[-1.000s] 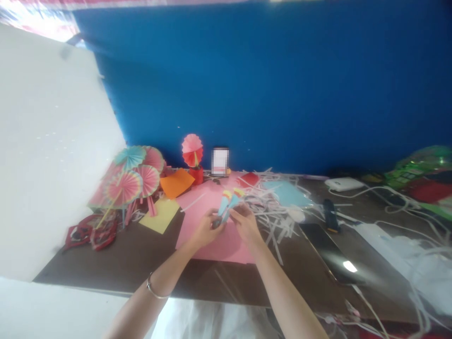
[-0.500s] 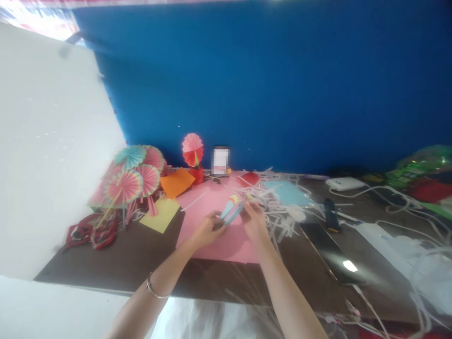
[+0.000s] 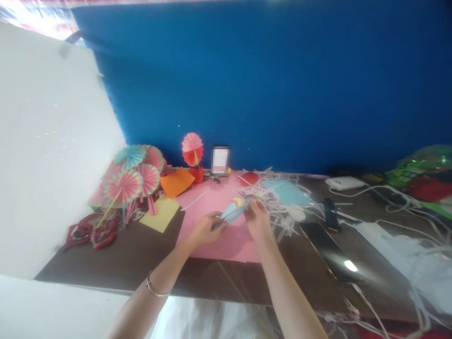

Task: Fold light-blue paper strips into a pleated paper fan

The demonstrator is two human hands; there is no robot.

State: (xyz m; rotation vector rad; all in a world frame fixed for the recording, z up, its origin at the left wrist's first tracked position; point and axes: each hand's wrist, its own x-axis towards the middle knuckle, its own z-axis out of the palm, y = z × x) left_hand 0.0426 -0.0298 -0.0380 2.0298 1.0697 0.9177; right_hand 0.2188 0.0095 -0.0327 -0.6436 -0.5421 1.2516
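Note:
Between my hands is a folded light-blue paper piece (image 3: 235, 214) with a yellow and pinkish part at its far side. My left hand (image 3: 211, 228) pinches its left end, the fingers closed. At the right end, the closed fingers of my right hand (image 3: 257, 217) grip the same paper. Both hands are just over a large pink paper sheet (image 3: 208, 247) on the dark table. My fingers partly hide the folded paper, and its finer shape is blurred.
Paper fans (image 3: 123, 186) stand at the left, near red scissors (image 3: 84, 233). Yellow paper (image 3: 162, 215) and orange paper (image 3: 176, 182) lie beside the pink sheet. White paper strips (image 3: 282, 221) are heaped at the right, with a phone (image 3: 328, 252) and cables (image 3: 399, 223) beyond.
My right hand has shifted slightly right along the light-blue paper, and the folded piece lies flatter between my hands. My left hand has hardly moved.

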